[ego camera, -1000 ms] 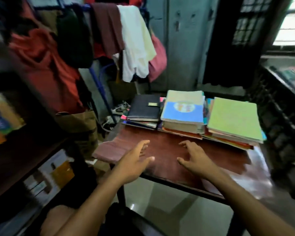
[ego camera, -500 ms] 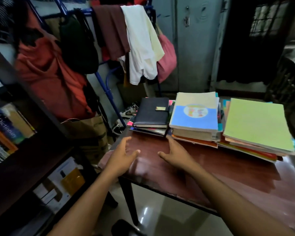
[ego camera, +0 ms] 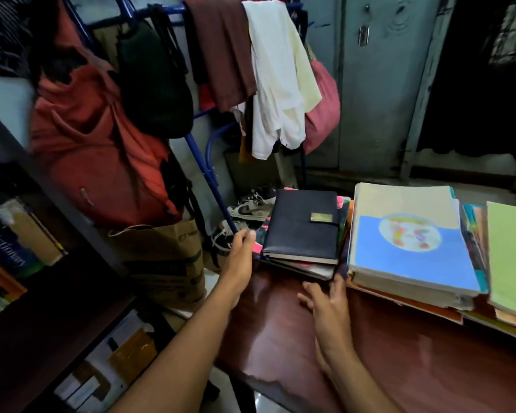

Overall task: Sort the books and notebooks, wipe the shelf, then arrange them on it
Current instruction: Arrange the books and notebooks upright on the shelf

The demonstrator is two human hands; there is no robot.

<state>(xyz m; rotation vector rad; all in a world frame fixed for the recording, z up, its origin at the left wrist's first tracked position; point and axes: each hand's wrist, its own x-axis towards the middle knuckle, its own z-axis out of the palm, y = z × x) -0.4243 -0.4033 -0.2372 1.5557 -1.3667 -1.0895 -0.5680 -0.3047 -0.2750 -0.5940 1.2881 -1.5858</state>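
Reaching forward from the bare counter (ego camera: 399, 368), both hands have closed in on the leftmost pile: left hand (ego camera: 240, 257) touches its left edge, right hand (ego camera: 328, 299) its near corner, fingers straight, nothing gripped. Black notebook (ego camera: 301, 228) tops that pile; sorting appears about to begin.

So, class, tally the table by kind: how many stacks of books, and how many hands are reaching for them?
Stacks of books: 3, topped by the black diary, the blue-and-cream book and the green book
Hands: 2, left hand, right hand
Total: 5
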